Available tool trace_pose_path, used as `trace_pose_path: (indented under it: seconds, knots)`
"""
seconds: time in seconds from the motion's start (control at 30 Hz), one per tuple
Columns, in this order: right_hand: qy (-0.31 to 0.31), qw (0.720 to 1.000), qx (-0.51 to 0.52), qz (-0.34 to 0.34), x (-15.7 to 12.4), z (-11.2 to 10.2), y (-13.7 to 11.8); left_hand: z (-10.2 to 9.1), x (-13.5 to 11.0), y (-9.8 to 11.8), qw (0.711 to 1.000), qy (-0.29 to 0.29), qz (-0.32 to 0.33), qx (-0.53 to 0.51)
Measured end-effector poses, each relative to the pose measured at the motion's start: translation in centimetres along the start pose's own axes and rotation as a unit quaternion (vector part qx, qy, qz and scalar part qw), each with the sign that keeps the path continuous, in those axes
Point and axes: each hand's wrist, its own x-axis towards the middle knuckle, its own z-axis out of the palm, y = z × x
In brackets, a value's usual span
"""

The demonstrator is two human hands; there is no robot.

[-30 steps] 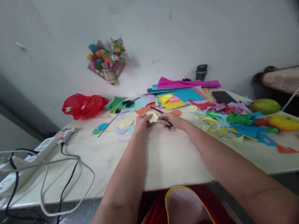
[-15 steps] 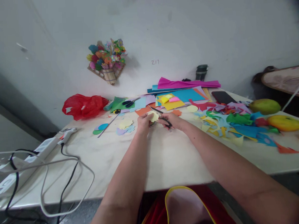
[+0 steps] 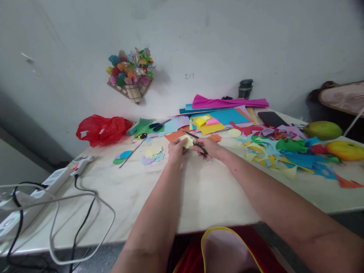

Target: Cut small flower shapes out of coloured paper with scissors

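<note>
Between the fingers of my left hand is a pale yellow paper flower cutout with a scalloped edge. My right hand grips a pair of dark-handled scissors, whose blades point up and left across the far side of the cutout. Whether the blades touch the paper I cannot tell. Left of my hands lie scalloped paper cutouts in pale yellow, lilac and light blue. Beyond the scissors are an orange sheet and an orange cutout.
Coloured paper scraps spread over the right, near mangoes and a phone. Stacked sheets lie at the back. A red plastic bag and second scissors sit back left. A power strip with loose cables lines the left edge.
Both hands stay in nearly the same place, with the cutout and scissors still held. The scissors and the flower cutout shift only very slightly.
</note>
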Motion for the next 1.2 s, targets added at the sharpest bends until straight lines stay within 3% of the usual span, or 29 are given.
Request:
trace_pose_path:
  seconds: [0.3,0.9,1.2]
  knots:
    - [0.009,1.000,0.007,0.015,-0.4,0.2,-0.6,-0.2,0.1,0.0,0.999,-0.028,0.001,-0.019]
    - [-0.002,0.999,0.038,0.012,0.8,0.2,0.6,-1.0,0.5,0.2,1.000,-0.004,0.003,-0.025]
    - [-0.028,0.999,0.030,-0.010,0.2,-0.3,0.5,-1.2,0.2,0.7,0.998,-0.055,-0.008,-0.024]
